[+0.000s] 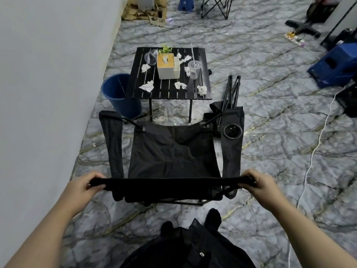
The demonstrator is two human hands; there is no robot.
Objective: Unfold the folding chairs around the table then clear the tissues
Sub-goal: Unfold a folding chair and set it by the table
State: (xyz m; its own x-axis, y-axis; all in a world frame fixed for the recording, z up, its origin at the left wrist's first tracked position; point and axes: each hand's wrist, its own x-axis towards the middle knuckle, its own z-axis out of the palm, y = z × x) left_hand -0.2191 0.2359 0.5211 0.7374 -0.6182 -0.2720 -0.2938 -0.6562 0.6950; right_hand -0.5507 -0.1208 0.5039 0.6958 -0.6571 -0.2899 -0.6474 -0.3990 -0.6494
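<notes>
We hold the open chair by its backrest top, left hand and right hand at either end, fingers curled round the fabric. It faces the tabletop's near edge. One folded chair lies by the near right corner, nearer our right hand. About seven tissues remain.

A: What's occluded?
B: Fingertips of left hand and right hand, tucked round the chair back. Its legs sit mostly under the seat.
A: Else?
B: Bucket partly behind the worktop. Folded chair base behind the armrest. Far chair cut by the top edge. Plant mostly behind the box.
</notes>
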